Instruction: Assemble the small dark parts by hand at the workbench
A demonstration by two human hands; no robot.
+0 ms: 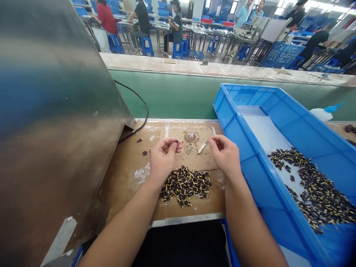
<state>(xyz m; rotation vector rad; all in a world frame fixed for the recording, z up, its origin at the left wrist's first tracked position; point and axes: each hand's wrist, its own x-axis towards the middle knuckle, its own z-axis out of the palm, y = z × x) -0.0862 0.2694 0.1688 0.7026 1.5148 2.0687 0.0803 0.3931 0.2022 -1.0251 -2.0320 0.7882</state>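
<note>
Between the thumb and fingers of my left hand (164, 157) is a small dark piece (176, 141). My right hand (226, 155) is closed in a pinch beside a thin white-handled tool (202, 147); its fingertips are at the tool's upper end, and what they hold is too small to make out. Below both hands a pile of small black and yellow parts (186, 185) lies on the brown work surface (125, 178). A clear round lump (190, 135) is stuck to the cardboard between the hands.
A blue bin (250, 148) with many similar parts stands at the right. A large metal housing (61, 111) fills the left, with a black cable (146, 107) beside it. Behind the green panel (172, 92), several people sit or stand at tables.
</note>
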